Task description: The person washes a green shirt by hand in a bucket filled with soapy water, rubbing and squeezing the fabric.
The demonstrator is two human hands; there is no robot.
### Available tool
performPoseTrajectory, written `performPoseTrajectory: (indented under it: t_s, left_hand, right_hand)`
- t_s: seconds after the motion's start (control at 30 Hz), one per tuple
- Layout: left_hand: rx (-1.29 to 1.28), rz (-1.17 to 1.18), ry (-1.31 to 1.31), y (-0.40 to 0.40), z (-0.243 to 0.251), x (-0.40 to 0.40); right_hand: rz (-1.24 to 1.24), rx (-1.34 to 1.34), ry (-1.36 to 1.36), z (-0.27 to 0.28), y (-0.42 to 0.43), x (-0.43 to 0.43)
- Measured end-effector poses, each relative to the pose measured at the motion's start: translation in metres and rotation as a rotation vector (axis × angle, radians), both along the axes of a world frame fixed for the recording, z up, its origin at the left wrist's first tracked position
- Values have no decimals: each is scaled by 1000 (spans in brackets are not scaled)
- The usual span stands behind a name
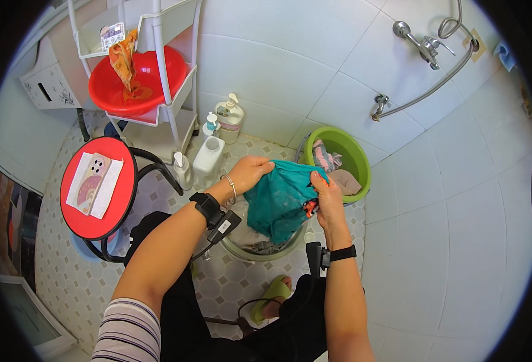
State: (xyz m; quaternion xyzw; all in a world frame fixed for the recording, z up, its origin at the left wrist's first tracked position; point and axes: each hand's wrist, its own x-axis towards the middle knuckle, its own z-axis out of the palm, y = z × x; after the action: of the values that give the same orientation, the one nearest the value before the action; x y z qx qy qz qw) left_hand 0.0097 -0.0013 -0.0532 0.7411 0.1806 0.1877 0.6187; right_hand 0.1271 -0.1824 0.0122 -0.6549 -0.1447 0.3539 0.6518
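Between my two hands a wet teal cloth garment (279, 199) with an orange-and-black print is spread out. My left hand (250, 174) pinches its upper left edge between thumb and fingers. On the other side my right hand (329, 197) grips the upper right edge, beside the printed part. The cloth hangs over a round basin (266, 259) on the floor, which holds water and other laundry, partly hidden by the cloth. Just behind my right hand stands a green bucket (364, 169) with a pink-and-grey striped cloth (324, 157) and a beige cloth (345, 182) in it.
Several plastic bottles, among them a white open-necked one (208, 158), stand left of the basin. A red round stool (73, 192) bears a phone (94, 181). Behind it, a white shelf rack (182, 97) holds a red basin (173, 68). A shower mixer (426, 49) is on the tiled wall.
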Motion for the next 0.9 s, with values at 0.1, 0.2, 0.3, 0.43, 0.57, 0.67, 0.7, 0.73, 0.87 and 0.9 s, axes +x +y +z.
performPoseTrajectory:
  t_s: [0.1,0.2,0.3,0.43,0.57,0.67,0.7,0.73,0.87,0.9]
  left_hand:
    - [-85,-49,98,-5,14,-6]
    - [288,-175,43,-11,24,-15]
    - [266,-204,193,-8,20,-16]
    - [300,-41,46,-10,16,-11]
    - [305,1,84,-15,12,-9]
    - [149,65,-23,-7,-4,-7]
    - [146,57,-27,-5,1,-6]
    - [118,-16,76,2,11,-9]
    - [-69,-27,34,3,16,-12]
    - [-177,-3,-63,-1,21,-13]
  right_hand:
    - [-21,106,58,2,2,-4]
    - [-45,209,29,-3,8,-6]
    - [-101,180,-150,-15,12,-4]
    - [-256,224,-195,-26,15,3]
    - [-263,253,-310,-17,23,-8]
    - [-222,266,-235,-11,25,-10]
    - [-230,263,-240,-13,21,-4]
    - [-211,272,-187,-16,17,3]
    - [-187,220,-144,-11,16,-3]
    - [-187,201,-147,-8,17,-7]
